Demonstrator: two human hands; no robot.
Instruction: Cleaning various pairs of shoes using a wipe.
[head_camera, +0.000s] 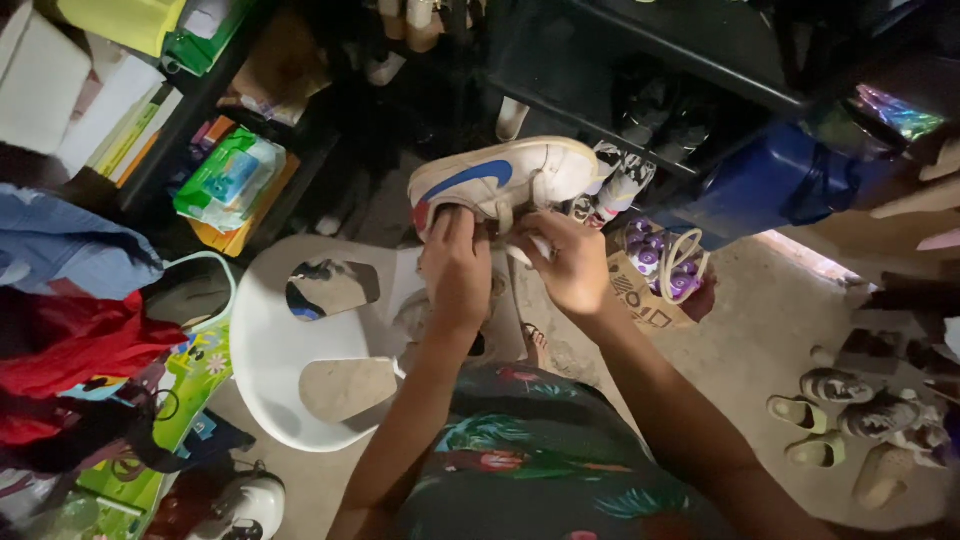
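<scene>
Two hands on one white sneaker (505, 180), held mid-air above white plastic chair (300, 350). We saw long axis run left-right, toe left. Left hand (455, 265) closed around toe end from below; right hand (570, 265) pinched underside mid-shoe. Both equally near.

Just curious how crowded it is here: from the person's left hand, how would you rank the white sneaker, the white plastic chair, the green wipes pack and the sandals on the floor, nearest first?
1. White sneaker: held by the left hand, just above it.
2. White plastic chair: lower left, below the hand.
3. Green wipes pack: on the shelf, far left.
4. Sandals: on the floor, far right.
</scene>
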